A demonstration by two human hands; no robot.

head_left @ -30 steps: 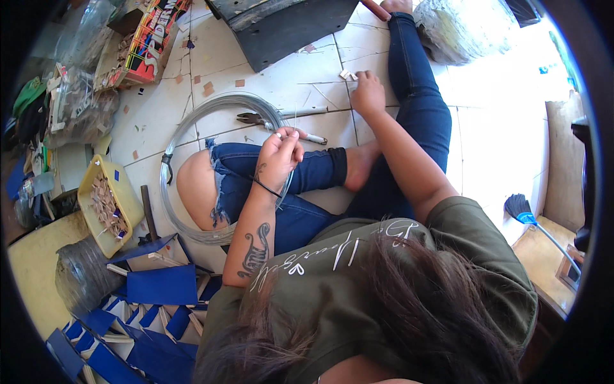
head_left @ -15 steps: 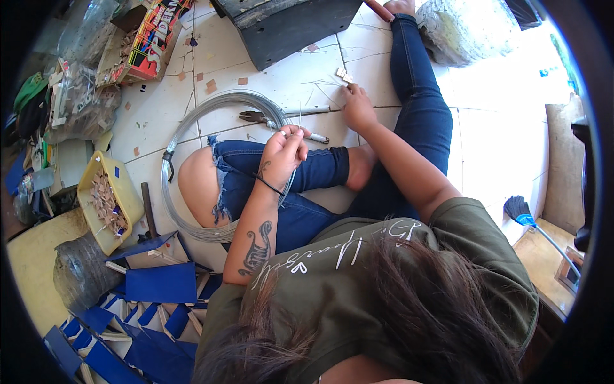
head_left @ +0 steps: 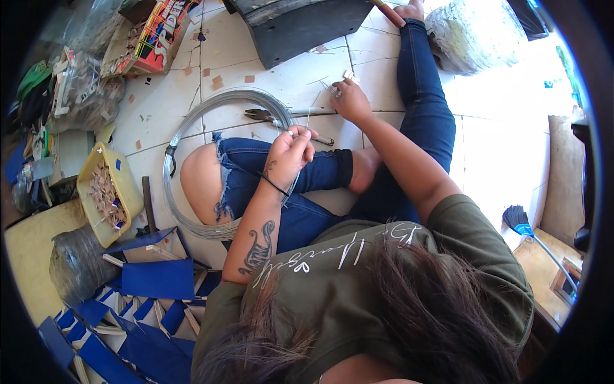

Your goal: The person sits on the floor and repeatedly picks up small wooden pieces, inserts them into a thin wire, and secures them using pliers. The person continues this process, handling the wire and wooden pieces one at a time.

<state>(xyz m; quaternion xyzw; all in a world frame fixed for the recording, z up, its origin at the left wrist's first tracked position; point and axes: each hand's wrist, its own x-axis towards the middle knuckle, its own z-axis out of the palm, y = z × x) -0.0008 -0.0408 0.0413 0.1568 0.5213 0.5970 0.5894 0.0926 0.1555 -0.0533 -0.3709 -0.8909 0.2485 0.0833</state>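
Note:
My left hand [head_left: 291,153] is closed in a pinch above my bent leg. A thin straight wire [head_left: 308,120] sticks up from its fingertips. The large coil of silvery wire [head_left: 192,125] lies round my knee, and part of it passes under this hand. Farther right, my right hand [head_left: 353,104] is down at the tiled floor with its fingers curled together; what they hold is too small to make out. Short cut wires [head_left: 316,97] lie just left of those fingers. Small pale pieces [head_left: 349,76] sit right beyond them. Pliers [head_left: 259,115] rest inside the coil.
A dark box-like block [head_left: 300,35] stands ahead. At the left are a yellow bin [head_left: 131,185] of small wooden pieces, a hammer-like tool [head_left: 148,205] and blue panelled wooden frames [head_left: 157,280]. A printed carton [head_left: 157,38] stands far left; a blue brush [head_left: 517,217] lies right.
My right hand has shifted slightly left, over the short wires, and fewer of them show. My left hand keeps its pinch on the wire. The whole view has shifted a little.

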